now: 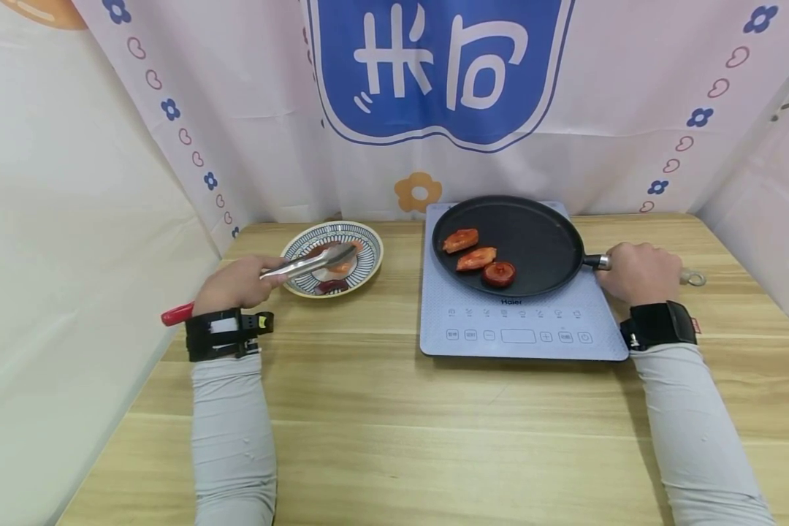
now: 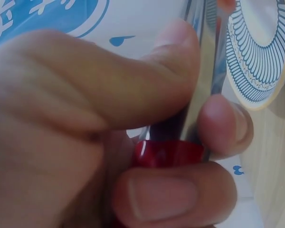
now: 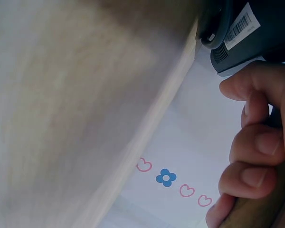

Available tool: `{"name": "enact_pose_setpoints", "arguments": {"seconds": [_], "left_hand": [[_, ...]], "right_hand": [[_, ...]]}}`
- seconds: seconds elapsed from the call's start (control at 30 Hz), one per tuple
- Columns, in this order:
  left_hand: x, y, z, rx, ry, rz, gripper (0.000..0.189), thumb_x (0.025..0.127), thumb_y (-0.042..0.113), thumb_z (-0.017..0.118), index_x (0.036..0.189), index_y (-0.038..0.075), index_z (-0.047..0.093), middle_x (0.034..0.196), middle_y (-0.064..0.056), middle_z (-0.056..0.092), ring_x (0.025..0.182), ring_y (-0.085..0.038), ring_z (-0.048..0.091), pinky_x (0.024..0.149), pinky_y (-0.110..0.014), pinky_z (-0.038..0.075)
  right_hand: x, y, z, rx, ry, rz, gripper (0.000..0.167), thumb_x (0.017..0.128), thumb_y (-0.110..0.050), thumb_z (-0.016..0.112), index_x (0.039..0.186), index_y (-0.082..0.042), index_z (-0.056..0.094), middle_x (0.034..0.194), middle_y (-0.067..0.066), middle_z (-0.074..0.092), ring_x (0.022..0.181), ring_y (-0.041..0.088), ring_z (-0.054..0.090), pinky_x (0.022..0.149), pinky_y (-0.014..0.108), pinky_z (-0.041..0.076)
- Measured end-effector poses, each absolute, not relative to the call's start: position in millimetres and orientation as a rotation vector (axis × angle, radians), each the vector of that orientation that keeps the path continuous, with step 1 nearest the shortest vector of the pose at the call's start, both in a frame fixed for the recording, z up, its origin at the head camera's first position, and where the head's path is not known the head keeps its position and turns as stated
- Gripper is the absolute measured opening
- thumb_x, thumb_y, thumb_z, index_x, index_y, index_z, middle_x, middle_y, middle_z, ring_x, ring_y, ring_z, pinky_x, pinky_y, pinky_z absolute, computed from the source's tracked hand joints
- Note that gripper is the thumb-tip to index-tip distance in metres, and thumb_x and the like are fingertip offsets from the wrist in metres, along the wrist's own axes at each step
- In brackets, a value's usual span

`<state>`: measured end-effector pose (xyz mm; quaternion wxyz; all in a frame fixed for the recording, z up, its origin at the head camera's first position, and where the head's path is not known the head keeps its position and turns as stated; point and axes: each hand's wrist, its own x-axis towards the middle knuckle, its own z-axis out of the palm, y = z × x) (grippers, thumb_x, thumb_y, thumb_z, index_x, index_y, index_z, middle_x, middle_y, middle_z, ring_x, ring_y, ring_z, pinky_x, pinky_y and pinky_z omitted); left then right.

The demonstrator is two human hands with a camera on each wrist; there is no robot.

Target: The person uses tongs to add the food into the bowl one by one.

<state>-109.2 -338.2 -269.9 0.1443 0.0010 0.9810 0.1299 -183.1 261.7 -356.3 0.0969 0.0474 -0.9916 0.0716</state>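
My left hand [image 1: 237,283] grips a pair of metal tongs [image 1: 309,261] with red handles, thumb and fingers curled round them in the left wrist view. The tongs' tips are over a patterned plate [image 1: 289,281] holding orange and dark red food pieces, partly hidden by the tongs. Whether the tips pinch a piece, I cannot tell. My right hand [image 1: 641,272] holds the handle [image 1: 595,261] of a flat black pan [image 1: 532,241]. At the pan's left side lie two orange-red pieces resembling chicken wings [image 1: 476,258] and a round dark red piece [image 1: 499,274].
The pan sits on a pale induction cooker [image 1: 526,345] with touch controls along its front. Both stand on a light wooden table [image 1: 368,394]. A printed curtain [image 1: 263,146] hangs behind the table's back edge, and pale cloth hangs at both sides.
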Motion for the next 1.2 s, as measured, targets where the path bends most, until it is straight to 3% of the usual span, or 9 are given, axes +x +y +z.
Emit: {"name": "enact_pose_setpoints", "arguments": {"seconds": [0.37, 0.83, 1.2], "left_hand": [[-111.3, -335.6, -269.6, 0.039, 2.850, 0.387, 0.052, 0.111, 0.030, 0.052, 0.159, 0.013, 0.047, 0.152, -0.032, 0.052, 0.118, -0.043, 0.054, 0.095, -0.060, 0.048], [-112.0, -333.3, -268.8, 0.073, 2.901, 0.371, 0.051, 0.112, 0.033, 0.051, 0.159, 0.016, 0.047, 0.150, -0.032, 0.054, 0.111, -0.042, 0.057, 0.081, -0.051, 0.049], [-112.4, -335.1, -271.5, 0.092, 2.907, 0.378, 0.051, 0.111, 0.031, 0.052, 0.160, 0.017, 0.047, 0.150, -0.030, 0.055, 0.111, -0.041, 0.059, 0.080, -0.049, 0.050]], "right_hand": [[-181.8, 262.0, -358.0, 0.131, -2.942, 0.206, 0.032, 0.086, -0.020, 0.072, 0.058, -0.011, 0.058, 0.055, 0.005, 0.048, 0.056, 0.030, 0.047, 0.051, 0.042, 0.032], [-181.6, 261.1, -356.7, 0.140, -2.935, 0.207, 0.032, 0.085, -0.019, 0.073, 0.058, -0.010, 0.059, 0.055, 0.006, 0.049, 0.056, 0.030, 0.047, 0.051, 0.042, 0.032], [-182.0, 260.4, -355.9, 0.148, -2.927, 0.210, 0.032, 0.085, -0.019, 0.072, 0.058, -0.009, 0.059, 0.055, 0.006, 0.049, 0.055, 0.031, 0.047, 0.051, 0.042, 0.031]]}}
